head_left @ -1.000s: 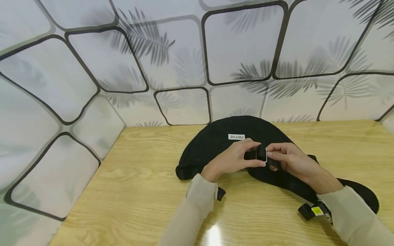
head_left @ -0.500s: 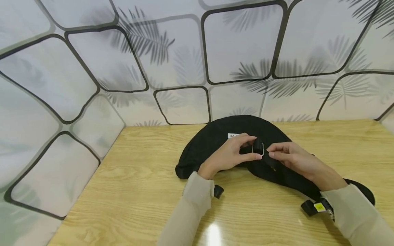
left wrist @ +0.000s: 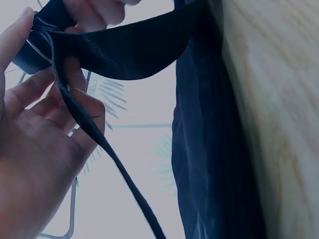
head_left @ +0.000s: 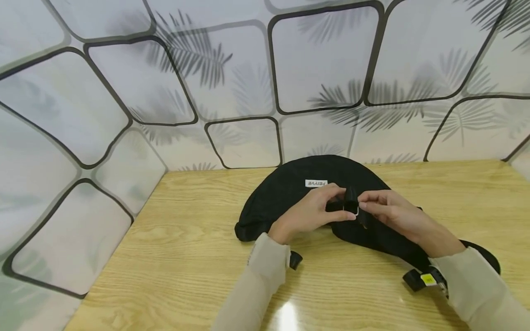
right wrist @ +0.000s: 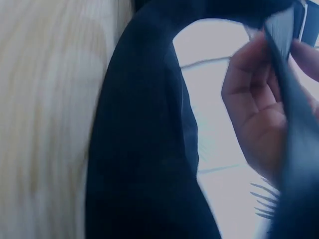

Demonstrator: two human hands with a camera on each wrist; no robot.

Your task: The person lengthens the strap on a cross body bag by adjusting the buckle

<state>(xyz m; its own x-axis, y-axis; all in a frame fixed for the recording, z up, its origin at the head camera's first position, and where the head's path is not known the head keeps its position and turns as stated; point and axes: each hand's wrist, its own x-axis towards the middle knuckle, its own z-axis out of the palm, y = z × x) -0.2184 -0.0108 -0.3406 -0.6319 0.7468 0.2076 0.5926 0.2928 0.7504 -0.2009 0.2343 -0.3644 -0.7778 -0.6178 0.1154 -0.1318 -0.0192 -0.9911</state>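
Observation:
A black fabric bag (head_left: 269, 207), curved like a half moon, lies on the table with a white FEIYVE label (head_left: 316, 183). Just over it, my left hand (head_left: 304, 216) holds a metal-framed strap buckle (head_left: 357, 211) between thumb and fingers. My right hand (head_left: 399, 216) meets it from the right, thumb and fingertips pinching the black webbing strap (head_left: 351, 195) at the frame. In the left wrist view the strap (left wrist: 129, 47) loops away from the frame. A wide band of strap (right wrist: 139, 124) fills the middle of the right wrist view.
The wood-grain table (head_left: 178, 257) stretches around the bag. Behind it stands a patterned wall covering (head_left: 240, 82). A black wrist camera (head_left: 414, 279) juts from below the right sleeve, and another camera (head_left: 295, 260) from the left.
The right fingers came away from the buckle half a second ago and are back at it now. The left hand dipped left and returned, uncovering the label again. The bag has hardly moved.

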